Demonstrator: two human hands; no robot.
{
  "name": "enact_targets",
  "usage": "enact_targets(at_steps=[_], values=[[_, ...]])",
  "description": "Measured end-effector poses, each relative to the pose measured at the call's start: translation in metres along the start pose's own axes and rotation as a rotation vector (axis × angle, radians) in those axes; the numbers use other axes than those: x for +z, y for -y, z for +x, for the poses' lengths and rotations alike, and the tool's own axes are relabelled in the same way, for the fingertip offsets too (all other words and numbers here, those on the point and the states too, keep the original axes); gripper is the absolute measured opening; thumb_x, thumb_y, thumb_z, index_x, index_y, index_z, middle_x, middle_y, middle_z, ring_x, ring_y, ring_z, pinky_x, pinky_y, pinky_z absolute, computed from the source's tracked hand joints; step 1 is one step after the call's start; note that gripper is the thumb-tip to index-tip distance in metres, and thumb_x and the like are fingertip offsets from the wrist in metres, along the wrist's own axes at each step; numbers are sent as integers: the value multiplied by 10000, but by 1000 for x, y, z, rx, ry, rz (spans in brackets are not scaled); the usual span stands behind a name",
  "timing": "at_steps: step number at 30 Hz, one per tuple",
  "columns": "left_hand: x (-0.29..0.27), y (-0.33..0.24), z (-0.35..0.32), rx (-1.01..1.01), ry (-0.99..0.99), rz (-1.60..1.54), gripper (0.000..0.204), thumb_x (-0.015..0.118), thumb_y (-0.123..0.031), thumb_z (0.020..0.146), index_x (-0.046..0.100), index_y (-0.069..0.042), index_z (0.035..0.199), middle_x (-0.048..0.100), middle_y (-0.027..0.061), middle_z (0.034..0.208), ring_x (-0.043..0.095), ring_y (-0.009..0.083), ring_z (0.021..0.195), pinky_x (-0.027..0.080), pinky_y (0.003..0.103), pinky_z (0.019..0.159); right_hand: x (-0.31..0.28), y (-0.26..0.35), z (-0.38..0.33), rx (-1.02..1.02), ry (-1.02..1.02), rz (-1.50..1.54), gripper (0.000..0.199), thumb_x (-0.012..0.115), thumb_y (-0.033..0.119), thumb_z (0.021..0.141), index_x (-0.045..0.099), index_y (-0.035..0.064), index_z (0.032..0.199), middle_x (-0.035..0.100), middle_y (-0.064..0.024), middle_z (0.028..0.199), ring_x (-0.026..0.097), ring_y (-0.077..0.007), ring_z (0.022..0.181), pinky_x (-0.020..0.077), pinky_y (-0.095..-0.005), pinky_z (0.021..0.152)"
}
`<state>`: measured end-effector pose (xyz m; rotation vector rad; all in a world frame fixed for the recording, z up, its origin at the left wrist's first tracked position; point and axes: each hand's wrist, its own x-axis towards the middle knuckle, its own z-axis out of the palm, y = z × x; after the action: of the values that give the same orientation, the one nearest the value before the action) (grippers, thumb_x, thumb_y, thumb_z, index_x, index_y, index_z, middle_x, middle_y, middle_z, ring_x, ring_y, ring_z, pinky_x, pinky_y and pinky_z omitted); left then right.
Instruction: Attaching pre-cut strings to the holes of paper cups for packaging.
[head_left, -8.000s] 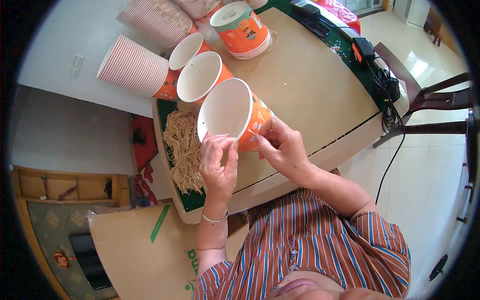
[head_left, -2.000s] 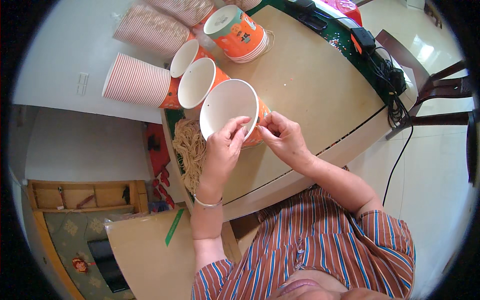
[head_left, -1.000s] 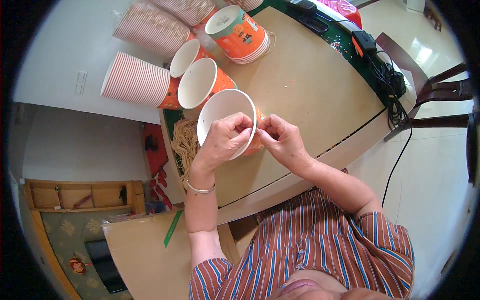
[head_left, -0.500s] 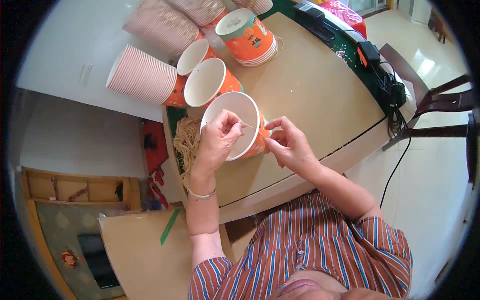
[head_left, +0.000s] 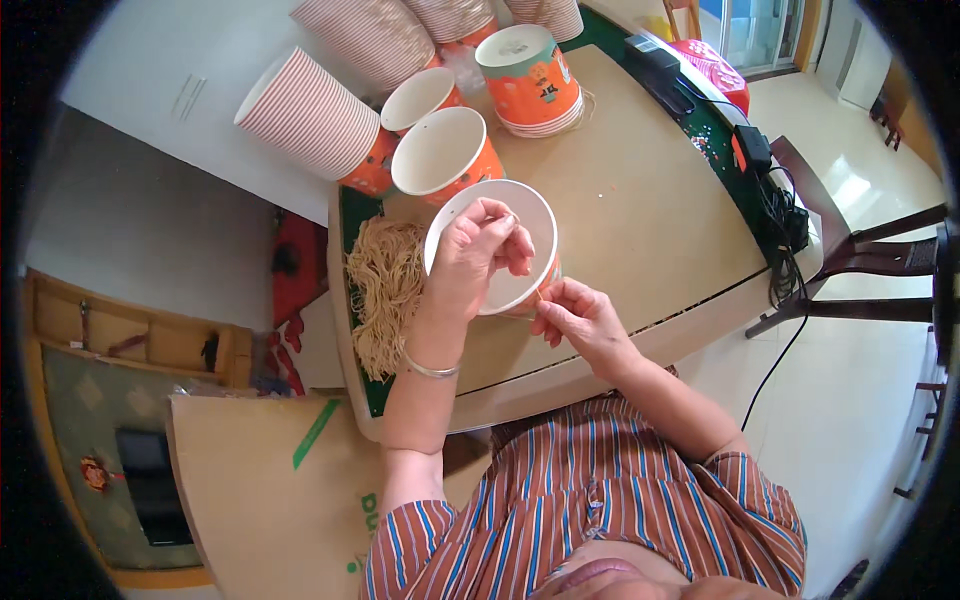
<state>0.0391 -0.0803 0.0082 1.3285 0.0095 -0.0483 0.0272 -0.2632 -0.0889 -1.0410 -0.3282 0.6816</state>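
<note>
A large white-lined paper bucket [head_left: 532,207] with an orange outside lies tipped on the table, its mouth toward me. My left hand [head_left: 478,250] is over that mouth, its fingers curled and thumb against forefinger; anything in the pinch is too small to make out. Beside the bucket's right rim, my right hand [head_left: 582,318] pinches a thin beige string [head_left: 540,296], which shows at its fingertips. Left of the bucket lies a loose heap of beige strings [head_left: 385,285], next to my left forearm.
Two more open paper buckets [head_left: 440,155] and nested stacks [head_left: 310,115] stand behind. An upturned stack [head_left: 530,85] sits farther right. Black adapters [head_left: 752,148] and cables line the right table edge, near a dark chair [head_left: 880,265]. Cardboard [head_left: 260,480] lies at lower left.
The hands have moved apart: my left hand has lifted and turned over the bucket mouth, my right has dropped slightly along the rim. The whole view has shifted a little.
</note>
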Motion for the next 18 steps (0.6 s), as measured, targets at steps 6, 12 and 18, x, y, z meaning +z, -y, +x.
enact_targets(at_steps=[6,12,18], values=[[7,12,-1,152,-58,124,56,542,-101,1012,522,-49,1016,655,67,791,619,107,632,521,234,603,7,20,-10,-205,-26,-123,111,592,153,1015,591,43,1003,664,-21,800,574,-57,659,457,-196,583],[8,13,0,151,-48,156,56,541,-98,1014,525,-45,1017,649,53,788,620,99,653,529,235,618,15,57,-7,-192,-133,-198,133,587,148,1012,574,26,1064,575,38,745,469,-11,612,354,-188,506],[15,4,-8,240,5,186,27,547,-63,1001,546,-37,1010,663,60,815,629,99,691,542,241,653,15,61,14,-196,-166,-339,141,623,79,979,597,-4,1090,580,27,722,478,-30,658,383,-223,568]])
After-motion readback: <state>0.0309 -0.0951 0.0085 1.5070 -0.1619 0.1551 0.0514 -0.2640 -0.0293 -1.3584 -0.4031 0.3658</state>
